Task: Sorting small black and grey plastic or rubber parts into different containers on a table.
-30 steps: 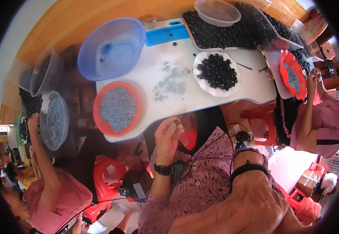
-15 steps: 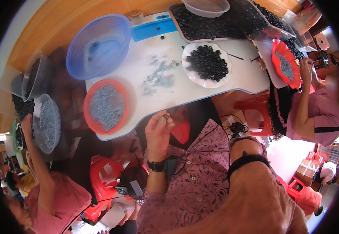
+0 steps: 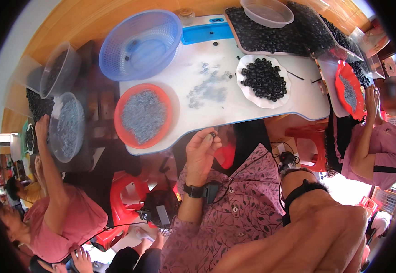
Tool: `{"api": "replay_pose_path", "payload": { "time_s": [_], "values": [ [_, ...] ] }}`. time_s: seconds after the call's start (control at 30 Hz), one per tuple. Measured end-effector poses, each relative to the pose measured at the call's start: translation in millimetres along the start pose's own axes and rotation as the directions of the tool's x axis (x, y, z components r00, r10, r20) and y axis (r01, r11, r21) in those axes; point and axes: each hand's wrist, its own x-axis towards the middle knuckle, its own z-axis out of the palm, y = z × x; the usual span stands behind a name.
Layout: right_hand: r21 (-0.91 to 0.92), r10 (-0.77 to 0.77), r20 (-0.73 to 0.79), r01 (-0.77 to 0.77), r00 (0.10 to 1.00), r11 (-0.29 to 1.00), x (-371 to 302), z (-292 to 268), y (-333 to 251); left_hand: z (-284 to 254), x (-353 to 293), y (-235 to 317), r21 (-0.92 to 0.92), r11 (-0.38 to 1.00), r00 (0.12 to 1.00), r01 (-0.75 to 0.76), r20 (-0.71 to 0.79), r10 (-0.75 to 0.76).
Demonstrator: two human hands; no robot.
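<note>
My left hand, a watch on its wrist, is raised at the near edge of the white table. Its thumb and fingertips pinch a small dark round piece with a lighter centre. Close to the camera at the lower right is my right hand, bent at a wrist with a black band; its fingers are out of sight. Past the left hand, small clear bluish pieces lie scattered. A white scalloped plate holds black ring-shaped pieces. An orange-red bowl is filled with small grey-blue pieces.
A blue perforated basket stands at the far left of the table, beside a blue tray. Farther right, a large tray of black pieces carries a clear bowl. People in pink work on both sides, near red stools.
The view has swung, so the table and its bowls sit farther right in the picture. My left hand still pinches the dark piece; my right hand stays close to the camera.
</note>
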Motion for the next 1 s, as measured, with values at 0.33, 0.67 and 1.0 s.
{"api": "replay_pose_path", "payload": {
  "time_s": [0.33, 0.67, 1.0],
  "values": [
    [-0.154, -0.074, -0.161, 0.049, 0.984, 0.987, 51.0, -3.7, 33.9, 0.0, 1.3, -0.7, 0.031, 1.0, 1.0, 0.006, -0.018, -0.005],
    [-0.154, -0.124, -0.208, 0.093, 0.97, 0.984, -7.7, -0.7, -0.9, 2.8, 3.6, -6.1, 0.014, 1.0, 1.0, 0.014, 0.016, -0.014],
    [-0.231, -0.186, -0.272, 0.124, 0.944, 0.965, 34.1, -9.4, 30.9, 3.2, 5.3, -6.0, 0.034, 0.999, 1.0, 0.01, 0.015, -0.011]
  ]
}}
